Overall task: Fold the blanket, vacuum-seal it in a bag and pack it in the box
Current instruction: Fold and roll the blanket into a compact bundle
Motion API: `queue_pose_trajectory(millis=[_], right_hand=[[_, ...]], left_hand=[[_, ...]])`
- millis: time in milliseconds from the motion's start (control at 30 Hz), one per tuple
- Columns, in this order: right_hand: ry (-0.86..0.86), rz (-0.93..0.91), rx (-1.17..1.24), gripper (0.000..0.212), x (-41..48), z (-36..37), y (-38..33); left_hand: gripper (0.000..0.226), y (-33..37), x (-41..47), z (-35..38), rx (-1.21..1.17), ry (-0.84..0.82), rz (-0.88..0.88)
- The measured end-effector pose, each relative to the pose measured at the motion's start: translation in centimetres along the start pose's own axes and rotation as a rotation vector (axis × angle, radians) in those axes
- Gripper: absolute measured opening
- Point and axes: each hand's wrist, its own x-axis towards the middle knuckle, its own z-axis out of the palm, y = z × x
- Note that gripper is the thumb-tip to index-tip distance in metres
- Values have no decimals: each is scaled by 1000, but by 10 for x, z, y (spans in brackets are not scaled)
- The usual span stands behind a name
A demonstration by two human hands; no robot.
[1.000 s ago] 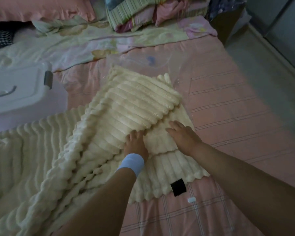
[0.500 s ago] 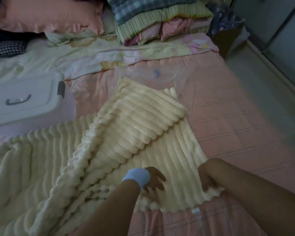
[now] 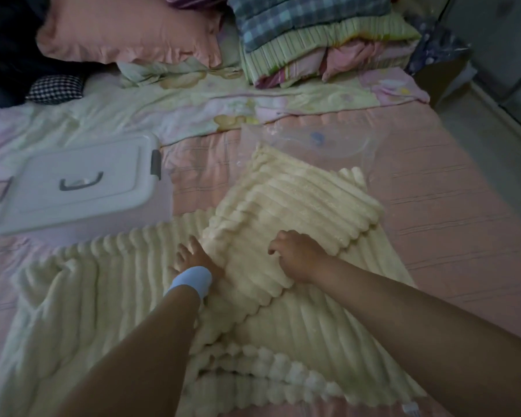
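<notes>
A bed covered with a pink striped sheet [image 3: 451,206] fills most of the view, with a strip of grey floor [image 3: 494,124] beyond its edge at 2 o'clock; the room is dim and colours look washed out; the blanket [image 3: 298,203] lies on the sheet from the centre down to 7 o'clock, cream, thick and plush, with raised ribs and scalloped edges; one part is folded over into a rough square at the centre, its ribs running across those of the layer beneath, while the rest spreads loose and rumpled toward 8 o'clock; the left hand [image 3: 193,257], a pale blue band [image 3: 191,279] round its wrist, lies flat with fingers straight against the folded square's edge at 9 o'clock, holding nothing; the right hand [image 3: 295,257] rests on top of the folded layer with fingers bent into the pile, and I cannot tell whether they pinch the cloth; a clear, shiny, wrinkled bag [image 3: 322,139] lies at 12 o'clock from the fold, partly under the blanket, its outline hard to trace; the box [image 3: 82,188], white smooth plastic with rounded corners, a grey handle and grey clips, sits lid on at 9 to 10 o'clock, just beside the blanket; a pale flowered sheet [image 3: 193,106] crosses the bed behind it; a pink frilled pillow [image 3: 127,31] lies at 11 o'clock and a stack of folded bedding [image 3: 313,34], checked and striped, at 1 o'clock, both cut off by the top edge; both forearms run out of the bottom.
</notes>
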Motion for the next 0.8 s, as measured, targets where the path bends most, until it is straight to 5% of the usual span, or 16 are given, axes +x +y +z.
queue_pose_trajectory(millis=[67,167,467,600,700,800], right_hand=[[45,-46,-58,43,24,-1,-16],[79,-64,-197,41,56,-3,-36],[21,-223,-539,57,109,-10,-64],[-284,-245,-807,66,120,-19,-61],[-397,-212,-850,35,106,-44,-57],[-449,-45,-858,36,74,-67,-34]], left_hand=[[125,-7,10,-3,-215,-160,12],[113,-9,15,-11,-437,-190,44],[57,-12,21,-20,-209,-468,329],[60,-11,9,-31,-60,-572,493],[66,-9,5,-43,-6,-478,534],[78,-7,-6,-56,207,-490,472]])
